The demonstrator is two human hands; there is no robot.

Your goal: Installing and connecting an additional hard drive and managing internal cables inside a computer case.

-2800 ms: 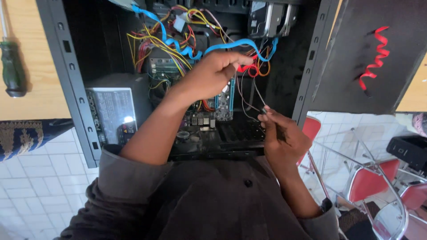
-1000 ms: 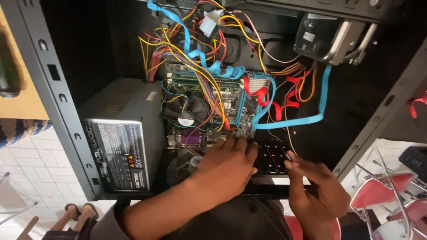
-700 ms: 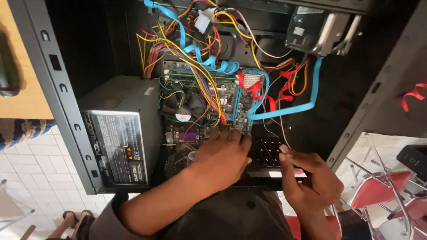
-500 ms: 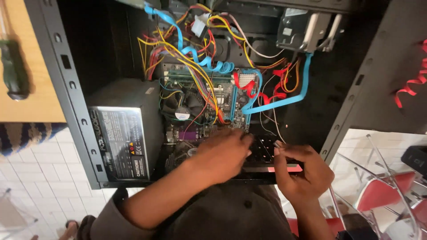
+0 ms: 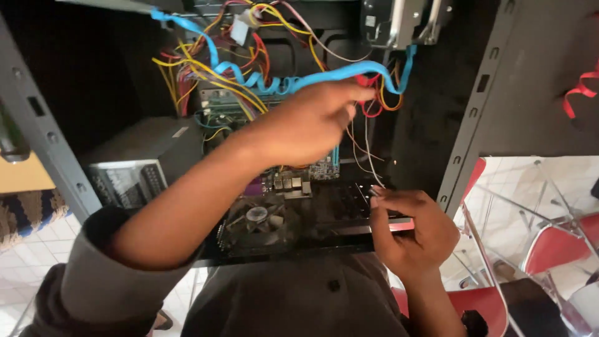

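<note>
An open black computer case (image 5: 465, 125) lies in front of me. My left hand (image 5: 309, 122) reaches deep inside it, fingers closed around the blue flat cable (image 5: 337, 75) and the red wires (image 5: 371, 103) beside it. Nearer to me, my right hand (image 5: 409, 234) pinches thin wires (image 5: 368, 156) at the front edge of a black expansion card (image 5: 324, 215) with a round fan (image 5: 256, 218). That card lies across the green mainboard (image 5: 306, 175). Yellow, red and orange wires (image 5: 206, 68) hang tangled above.
A grey power supply box (image 5: 143, 162) sits in the case at the left. A metal drive cage (image 5: 405, 19) hangs at the top right. Red chairs (image 5: 549, 249) stand on the tiled floor at the right. A wooden table edge (image 5: 19, 178) shows at the far left.
My left hand has lifted off the expansion card and moved up to the blue cable and red wires. The right hand stays at the card's edge. The view has moved closer.
</note>
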